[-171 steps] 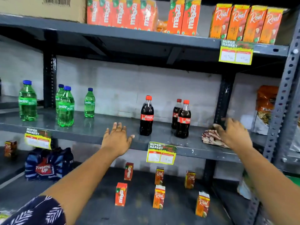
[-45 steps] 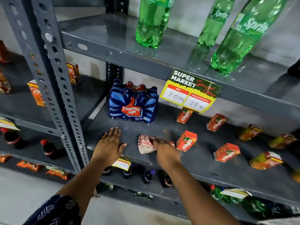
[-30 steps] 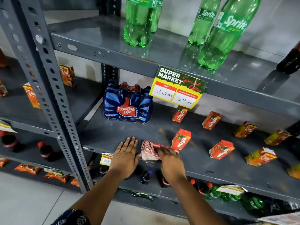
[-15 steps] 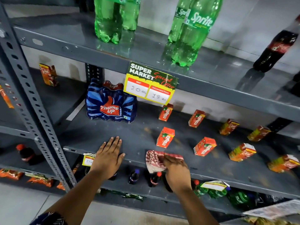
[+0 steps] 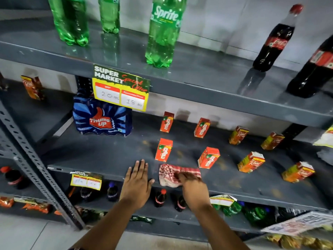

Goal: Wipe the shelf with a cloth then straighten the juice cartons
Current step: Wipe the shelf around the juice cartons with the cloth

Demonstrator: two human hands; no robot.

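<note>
A red-and-white checked cloth [image 5: 173, 173] lies bunched at the front edge of the grey metal shelf [image 5: 111, 156]. My right hand [image 5: 193, 188] presses down on the cloth. My left hand [image 5: 137, 183] rests flat on the shelf edge just left of it, fingers spread, holding nothing. Several small juice cartons stand scattered and turned at odd angles: a Maaza carton [image 5: 164, 150] right behind the cloth, another [image 5: 208, 157] to its right, two more at the back, and orange Real cartons [image 5: 251, 162] further right.
A blue Thums Up multipack [image 5: 101, 119] sits at the shelf's back left. A price tag [image 5: 120, 87] hangs from the upper shelf, which holds Sprite bottles [image 5: 164, 31] and cola bottles [image 5: 275, 40]. A perforated upright [image 5: 30, 159] stands at left. Small bottles fill the shelf below.
My right hand has slid the cloth to the right along the front of the shelf, past the near Maaza carton. My left hand has followed along the shelf edge. The view has shifted right.
</note>
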